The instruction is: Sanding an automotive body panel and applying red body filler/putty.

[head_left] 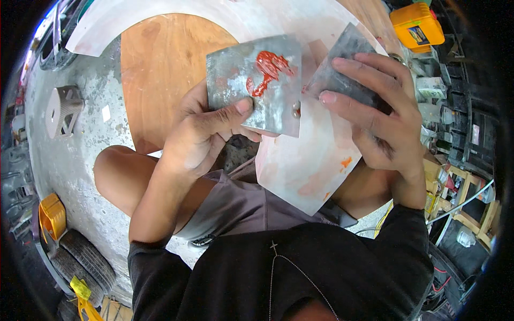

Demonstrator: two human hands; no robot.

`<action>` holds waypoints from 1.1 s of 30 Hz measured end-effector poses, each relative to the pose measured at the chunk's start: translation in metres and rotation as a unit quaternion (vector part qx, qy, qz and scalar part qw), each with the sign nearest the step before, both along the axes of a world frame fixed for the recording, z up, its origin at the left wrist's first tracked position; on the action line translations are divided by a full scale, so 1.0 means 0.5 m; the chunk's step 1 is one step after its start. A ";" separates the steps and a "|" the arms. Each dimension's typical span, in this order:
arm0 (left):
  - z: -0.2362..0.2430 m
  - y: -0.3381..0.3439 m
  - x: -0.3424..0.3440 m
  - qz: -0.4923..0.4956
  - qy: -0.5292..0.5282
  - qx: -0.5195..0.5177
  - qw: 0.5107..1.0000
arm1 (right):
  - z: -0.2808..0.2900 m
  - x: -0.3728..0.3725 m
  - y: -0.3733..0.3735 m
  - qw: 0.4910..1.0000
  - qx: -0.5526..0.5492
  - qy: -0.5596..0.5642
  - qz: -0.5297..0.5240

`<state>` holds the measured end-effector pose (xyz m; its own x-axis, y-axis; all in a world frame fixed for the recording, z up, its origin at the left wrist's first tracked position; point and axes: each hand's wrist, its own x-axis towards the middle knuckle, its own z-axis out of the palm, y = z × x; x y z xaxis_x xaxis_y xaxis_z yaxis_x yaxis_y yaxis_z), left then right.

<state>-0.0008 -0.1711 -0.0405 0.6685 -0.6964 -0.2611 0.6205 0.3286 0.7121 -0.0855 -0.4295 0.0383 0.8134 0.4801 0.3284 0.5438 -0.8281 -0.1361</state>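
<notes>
My left hand (pixel 201 136) pinches a grey metal plate (pixel 254 83) at its lower edge, thumb on top, centre frame. Red paste (pixel 269 69) smears its face. My right hand (pixel 383 115), fingers (pixel 348 64) closed, grips a grey scraper (pixel 345 64) touching the plate's right edge, above a pale panel (pixel 305 166).

The floor (pixel 69 155) was rough grey concrete, mottled and stained, lit by flat daylight. A round wooden board (pixel 160 69) lay on it, its far edge overlapped by a curved white panel (pixel 123 21). A pale perforated block (pixel 63 109) sat near the floor's left edge, stacked tyres (pixel 85 262) at the lower left corner, a yellow canister (pixel 417 24) at the upper right, cluttered wooden shelves (pixel 466 198) along the right
</notes>
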 end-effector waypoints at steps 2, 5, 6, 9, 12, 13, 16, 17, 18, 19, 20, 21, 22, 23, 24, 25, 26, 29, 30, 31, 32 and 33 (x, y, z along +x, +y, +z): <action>-0.007 0.001 0.003 0.000 0.030 -0.047 0.998 | -0.014 0.000 0.006 0.999 0.028 -0.013 0.012; -0.011 0.002 0.005 0.013 0.092 -0.106 0.990 | -0.048 0.002 0.024 0.995 0.089 -0.042 0.035; -0.011 0.003 0.004 0.010 0.094 -0.119 0.988 | -0.058 0.002 0.031 0.993 0.104 -0.049 0.026; -0.009 0.004 0.000 0.004 0.096 -0.133 0.986 | -0.084 0.008 0.044 0.990 0.121 -0.072 0.015; -0.010 0.005 0.000 0.015 0.088 -0.125 0.988 | -0.091 0.018 0.042 0.989 0.110 -0.094 0.015; -0.011 0.006 0.001 0.027 0.078 -0.128 0.988 | -0.091 0.020 0.040 0.990 0.100 -0.097 0.016; -0.013 0.009 0.010 0.021 0.047 -0.139 0.989 | -0.083 0.018 0.029 0.993 0.099 -0.052 -0.024; -0.012 0.011 0.012 0.022 0.046 -0.139 0.989 | -0.080 0.018 0.025 0.993 0.099 -0.053 -0.024; -0.009 0.013 0.014 0.029 0.035 -0.128 0.991 | -0.076 0.018 0.021 0.996 0.076 -0.041 -0.026; -0.006 0.014 0.016 0.034 0.020 -0.119 0.992 | -0.072 0.019 0.017 0.998 0.050 -0.024 -0.036; -0.002 0.014 0.017 0.035 0.023 -0.115 0.992 | -0.068 0.019 0.015 0.998 0.055 -0.030 -0.028; 0.002 0.013 0.016 0.047 0.002 -0.086 0.995 | -0.062 0.020 0.012 0.997 0.060 -0.037 -0.035; 0.006 0.010 0.014 0.064 -0.022 -0.043 0.997 | -0.057 0.020 0.011 0.996 0.066 -0.043 -0.042; 0.010 0.006 0.009 0.061 -0.017 -0.056 0.996 | -0.051 0.019 0.012 0.996 0.067 -0.042 -0.041; 0.014 0.000 0.001 0.106 -0.059 0.008 0.993 | -0.044 0.018 0.013 0.997 0.059 -0.030 -0.043; 0.017 -0.007 -0.007 0.149 -0.100 0.073 0.981 | -0.037 0.015 0.017 0.997 0.051 -0.021 -0.047; 0.022 -0.009 -0.006 0.133 -0.153 0.110 0.973 | -0.030 0.011 0.022 0.997 0.051 -0.017 -0.047; 0.031 -0.023 -0.033 0.157 -0.246 0.177 0.940 | -0.025 -0.004 0.049 0.995 0.022 0.057 -0.079; 0.032 -0.027 -0.041 0.167 -0.257 0.177 0.935 | -0.029 -0.008 0.058 0.994 -0.002 0.058 -0.093; 0.031 -0.031 -0.046 0.164 -0.244 0.185 0.938 | -0.033 -0.010 0.067 0.992 -0.032 0.054 -0.106; 0.030 -0.035 -0.051 0.183 -0.285 0.199 0.920 | -0.039 -0.012 0.073 0.992 -0.027 0.059 -0.111; 0.028 -0.037 -0.053 0.199 -0.328 0.211 0.899 | -0.045 -0.013 0.079 0.991 -0.034 0.052 -0.118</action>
